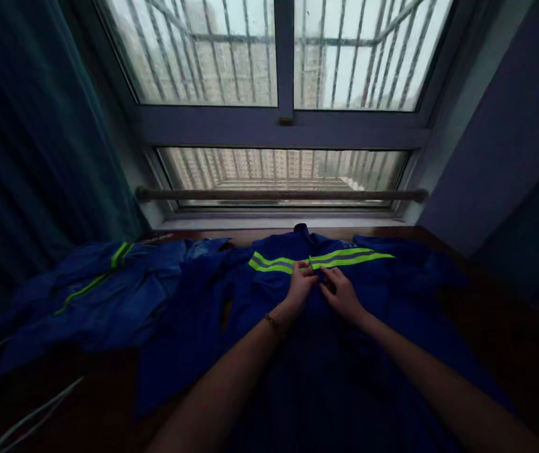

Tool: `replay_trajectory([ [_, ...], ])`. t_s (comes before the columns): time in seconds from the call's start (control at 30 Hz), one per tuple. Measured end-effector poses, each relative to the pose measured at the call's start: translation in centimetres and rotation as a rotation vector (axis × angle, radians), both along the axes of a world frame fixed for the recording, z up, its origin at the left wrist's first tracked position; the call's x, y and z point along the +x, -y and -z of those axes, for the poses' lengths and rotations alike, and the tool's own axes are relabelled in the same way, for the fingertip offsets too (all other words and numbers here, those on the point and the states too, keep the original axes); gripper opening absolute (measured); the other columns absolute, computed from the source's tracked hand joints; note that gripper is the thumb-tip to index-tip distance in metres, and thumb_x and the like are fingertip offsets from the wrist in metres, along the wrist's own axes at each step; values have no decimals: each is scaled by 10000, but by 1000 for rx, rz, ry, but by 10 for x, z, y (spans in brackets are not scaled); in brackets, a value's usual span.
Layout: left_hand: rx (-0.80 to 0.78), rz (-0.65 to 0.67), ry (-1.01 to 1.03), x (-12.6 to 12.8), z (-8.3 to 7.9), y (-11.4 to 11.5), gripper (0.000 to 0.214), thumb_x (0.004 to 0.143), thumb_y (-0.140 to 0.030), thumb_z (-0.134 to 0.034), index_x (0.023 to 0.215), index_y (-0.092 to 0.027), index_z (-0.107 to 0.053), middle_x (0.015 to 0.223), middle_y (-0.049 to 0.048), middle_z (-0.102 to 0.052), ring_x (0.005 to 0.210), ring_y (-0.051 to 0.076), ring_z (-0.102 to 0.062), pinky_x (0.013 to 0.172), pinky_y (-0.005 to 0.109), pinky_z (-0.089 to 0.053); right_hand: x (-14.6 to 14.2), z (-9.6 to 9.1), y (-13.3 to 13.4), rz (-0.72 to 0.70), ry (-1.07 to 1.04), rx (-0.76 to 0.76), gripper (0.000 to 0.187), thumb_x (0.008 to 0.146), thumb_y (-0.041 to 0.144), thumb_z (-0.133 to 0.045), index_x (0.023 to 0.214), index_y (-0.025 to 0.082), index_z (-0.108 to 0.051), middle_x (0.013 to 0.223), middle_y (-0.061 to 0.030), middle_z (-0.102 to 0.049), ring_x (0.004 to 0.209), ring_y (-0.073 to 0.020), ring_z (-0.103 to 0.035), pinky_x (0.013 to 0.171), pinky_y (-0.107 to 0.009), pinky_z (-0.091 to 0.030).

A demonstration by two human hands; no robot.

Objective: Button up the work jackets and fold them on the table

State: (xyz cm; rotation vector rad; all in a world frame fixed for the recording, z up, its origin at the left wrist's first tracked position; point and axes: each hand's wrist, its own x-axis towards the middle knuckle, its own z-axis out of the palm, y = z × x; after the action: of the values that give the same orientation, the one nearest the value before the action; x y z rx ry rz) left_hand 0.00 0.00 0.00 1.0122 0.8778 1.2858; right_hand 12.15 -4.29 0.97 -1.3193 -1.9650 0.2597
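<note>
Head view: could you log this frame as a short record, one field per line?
Hands: left hand and right hand close together at the front of the spread blue garment, by the break in its yellow-green stripe; exact grip unclear
Worn: bracelet on left wrist
Left side: second blue garment, dark curtain
Behind: barred window, rail across its lower part
Lighting: dim indoors, daylight outside

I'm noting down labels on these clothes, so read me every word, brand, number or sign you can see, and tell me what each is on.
No text is readable.
Too small and blurred to read: a small pale marking on the blue garment under the hands, just above its yellow-green stripe, toward the picture's right.
</note>
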Motion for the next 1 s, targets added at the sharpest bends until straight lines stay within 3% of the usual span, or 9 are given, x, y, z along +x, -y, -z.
replay_trajectory([
  [0.17, 92, 3, -110, -1, 3, -1, 353, 540, -48, -568, 821, -180, -401, 580, -73, -504, 491, 60, -479, 462, 145, -322, 3, 6, -4, 55, 85, -61, 505, 759, 254, -487, 1248, 159, -402, 956, -85, -479, 779, -161, -497, 702, -279, -420],
  [0.33, 235, 17, -279, -2, 11, -6, 323, 613, -99, -573, 898, -178, -442, 631, -46, -544, 558, 81, -528, 513, 163, -371, 10, 2, -13, 25, -18, -187, 501, 734, 258, -520, 1218, 168, -432, 776, -25, -525, 636, -123, -491, 605, -236, -409],
  [0.43, 308, -38, -450, -4, 14, -14, 353, 645, -117, -577, 970, -186, -460, 690, -20, -578, 640, 105, -566, 586, 192, -408, 11, -10, -13, 106, -160, -237, 405, 743, 245, -500, 1133, 137, -476, 722, -7, -561, 631, -116, -518, 615, -221, -402],
  [0.53, 337, -67, -585, -6, 15, -22, 369, 657, -112, -576, 1001, -189, -465, 727, 0, -602, 692, 126, -584, 634, 217, -425, 9, -24, -3, 185, -86, -277, 239, 750, 266, -485, 941, 135, -547, 685, -14, -578, 630, -123, -537, 591, -216, -377],
  [0.63, 328, -67, -670, -8, 11, -30, 369, 664, -104, -573, 1011, -186, -477, 750, 13, -617, 727, 141, -592, 654, 230, -431, 3, -29, 16, 188, 139, -313, 225, 742, 347, -496, 856, 162, -552, 702, -29, -583, 634, -139, -539, 548, -224, -340],
  [0.77, 294, -78, -690, -8, 5, -41, 367, 654, -96, -587, 1001, -182, -503, 762, 21, -621, 770, 156, -589, 718, 259, -424, -8, -22, 41, 193, 307, -381, 360, 646, 438, -581, 899, 185, -535, 812, -44, -586, 685, -159, -540, 510, -222, -299],
  [1.0, 111, -146, -611, -2, -7, -56, 467, 627, -58, -593, 1065, -152, -461, 856, 79, -602, 919, 207, -544, 839, 330, -370, -14, -10, 33, 280, 233, -365, 226, 672, 288, -525, 873, 196, -572, 783, -24, -602, 712, -152, -543, 546, -216, -312],
])
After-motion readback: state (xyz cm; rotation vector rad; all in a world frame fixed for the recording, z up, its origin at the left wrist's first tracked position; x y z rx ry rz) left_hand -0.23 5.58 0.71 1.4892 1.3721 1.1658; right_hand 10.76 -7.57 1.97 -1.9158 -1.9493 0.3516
